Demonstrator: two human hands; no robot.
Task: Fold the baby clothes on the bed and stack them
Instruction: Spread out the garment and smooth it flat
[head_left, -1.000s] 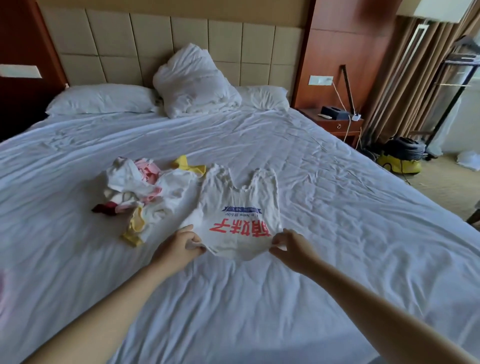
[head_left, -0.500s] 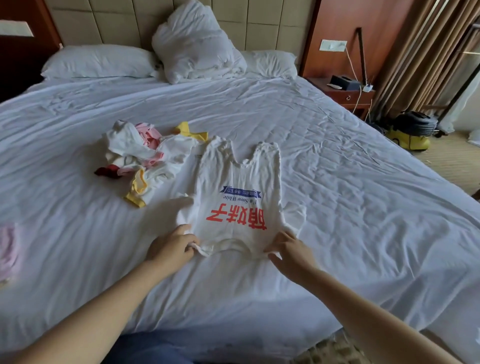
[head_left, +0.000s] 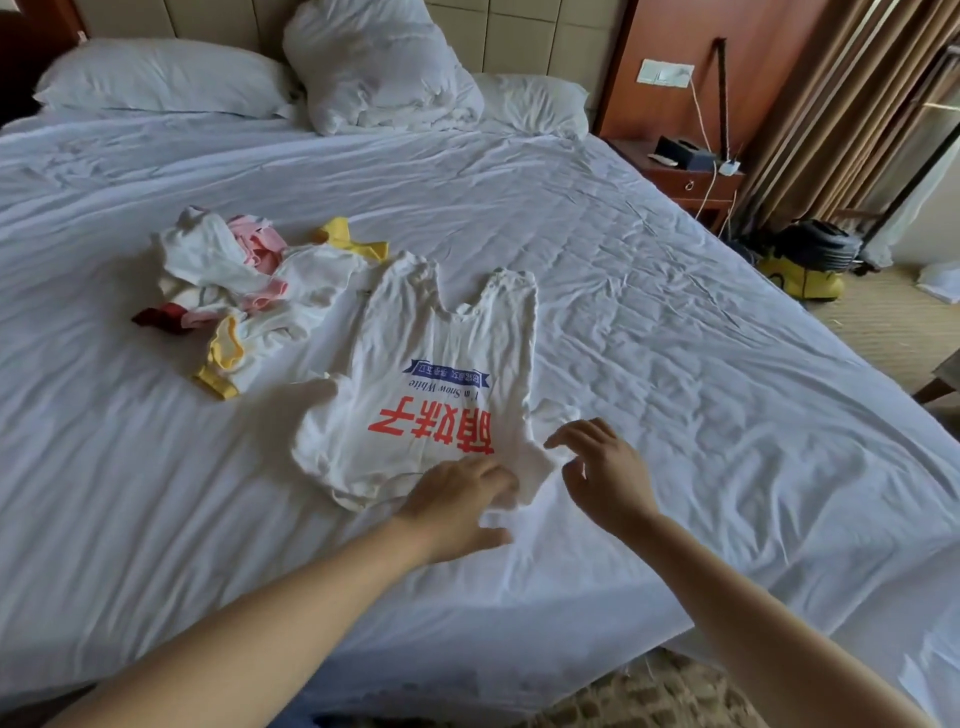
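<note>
A white baby bodysuit (head_left: 436, 374) with red characters and a blue banner lies flat on the white bed (head_left: 675, 364), its crotch end towards me. My left hand (head_left: 457, 504) lies flat on its near right corner with straight fingers. My right hand (head_left: 605, 475) hovers just right of the garment with fingers spread and loosely bent, holding nothing. A crumpled heap of baby clothes (head_left: 244, 291) in white, pink, yellow and red lies to the left, touching the bodysuit's far left strap.
Pillows (head_left: 161, 78) and a bunched duvet (head_left: 374, 62) lie at the headboard. A wooden nightstand (head_left: 685, 176) with cables stands at the right, a yellow vacuum (head_left: 805, 260) on the floor beyond it. The bed's near edge runs below my arms.
Both hands have let go of the bodysuit's near edge. My left hand slid right onto the near right corner and my right hand lifted off to the right. The camera tilted down.
</note>
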